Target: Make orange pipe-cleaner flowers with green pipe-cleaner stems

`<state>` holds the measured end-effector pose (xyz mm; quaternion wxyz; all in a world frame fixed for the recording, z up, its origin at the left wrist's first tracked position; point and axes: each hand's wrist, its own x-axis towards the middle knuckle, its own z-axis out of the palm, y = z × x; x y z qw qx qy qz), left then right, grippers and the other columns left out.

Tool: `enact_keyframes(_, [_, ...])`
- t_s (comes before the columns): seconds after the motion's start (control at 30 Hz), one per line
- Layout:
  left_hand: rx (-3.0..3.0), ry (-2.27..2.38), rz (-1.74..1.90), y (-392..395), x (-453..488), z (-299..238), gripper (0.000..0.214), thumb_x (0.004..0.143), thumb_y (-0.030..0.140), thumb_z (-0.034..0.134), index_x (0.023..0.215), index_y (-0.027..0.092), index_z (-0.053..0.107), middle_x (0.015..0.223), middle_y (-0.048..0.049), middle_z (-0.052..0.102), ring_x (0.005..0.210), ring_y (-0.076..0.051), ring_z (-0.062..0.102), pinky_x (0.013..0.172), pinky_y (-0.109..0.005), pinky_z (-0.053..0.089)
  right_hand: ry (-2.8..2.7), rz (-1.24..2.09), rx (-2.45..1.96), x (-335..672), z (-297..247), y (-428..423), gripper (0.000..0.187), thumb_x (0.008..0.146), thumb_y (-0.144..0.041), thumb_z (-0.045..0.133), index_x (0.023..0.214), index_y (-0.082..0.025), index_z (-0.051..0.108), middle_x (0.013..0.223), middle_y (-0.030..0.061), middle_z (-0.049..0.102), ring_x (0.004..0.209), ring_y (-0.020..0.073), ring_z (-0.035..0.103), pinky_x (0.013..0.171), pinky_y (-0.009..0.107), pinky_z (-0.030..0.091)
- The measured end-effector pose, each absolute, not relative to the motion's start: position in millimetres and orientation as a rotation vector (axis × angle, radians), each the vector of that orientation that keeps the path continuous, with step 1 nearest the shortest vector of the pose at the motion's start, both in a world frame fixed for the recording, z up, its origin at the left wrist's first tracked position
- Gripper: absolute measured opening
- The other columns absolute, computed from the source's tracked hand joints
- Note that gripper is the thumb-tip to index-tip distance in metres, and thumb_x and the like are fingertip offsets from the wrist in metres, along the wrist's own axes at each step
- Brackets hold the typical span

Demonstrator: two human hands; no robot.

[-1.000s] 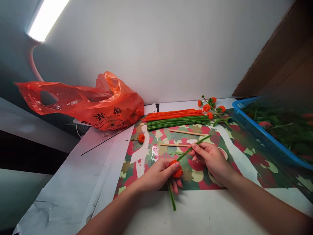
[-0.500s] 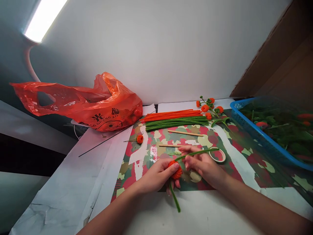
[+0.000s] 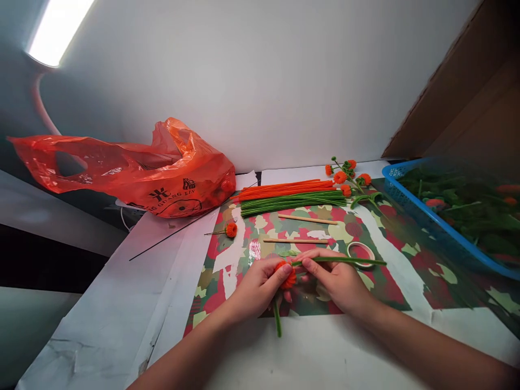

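Your left hand (image 3: 262, 284) pinches the orange flower (image 3: 290, 277), your right hand (image 3: 340, 279) the green fuzzy stick (image 3: 359, 260) pointing right; squeeze softly and bend the stick slowly

“光”, “GUANG LIN” on red bag (image 3: 162, 176)

The flower head (image 3: 290, 278) is orange; the strip (image 3: 359, 260) green; the mat (image 3: 388, 284) blotched red, green and cream.

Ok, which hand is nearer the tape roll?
Right. The right hand is just left of and in front of the tape roll; the left hand is farther left, pinching the fuzzy orange flower.
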<state>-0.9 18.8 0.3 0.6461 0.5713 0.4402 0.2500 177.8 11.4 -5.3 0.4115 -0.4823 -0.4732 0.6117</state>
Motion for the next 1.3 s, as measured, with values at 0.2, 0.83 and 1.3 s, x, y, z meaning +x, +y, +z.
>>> enact_keyframes(0.2, [1.270,1.051,0.572,19,-1,0,0.045,0.084,0.057,0.049,0.067,0.016,0.051,0.049,0.0019,0.055,0.038,-0.007,0.047,0.037,-0.017,0.033,-1.129,1.675,-1.047,177,-8,11,0.033,0.081,-0.054,0.061,0.080,-0.021,0.061,0.092,0.0015,0.069,0.082,0.0158,0.067,0.071,0.025,0.055])
enact_keyframes(0.83, [1.205,0.863,0.653,17,-14,4,0.036,0.083,0.036,0.065,0.107,0.021,0.044,0.060,0.0032,0.061,0.056,-0.011,0.057,0.052,-0.020,0.037,-0.922,1.622,-1.134,193,-8,28,0.037,0.074,-0.053,0.069,0.078,-0.016,0.062,0.075,0.0057,0.073,0.066,0.0158,0.069,0.056,0.022,0.051])
enact_keyframes(1.3, [1.149,0.933,0.559,20,-8,1,0.027,0.081,0.042,0.064,0.081,0.017,0.053,0.051,0.0051,0.056,0.051,-0.012,0.059,0.051,-0.021,0.042,-0.964,1.657,-1.079,192,-6,21,0.023,0.074,-0.039,0.073,0.080,-0.020,0.062,0.083,0.0011,0.070,0.075,0.0146,0.066,0.063,0.023,0.050])
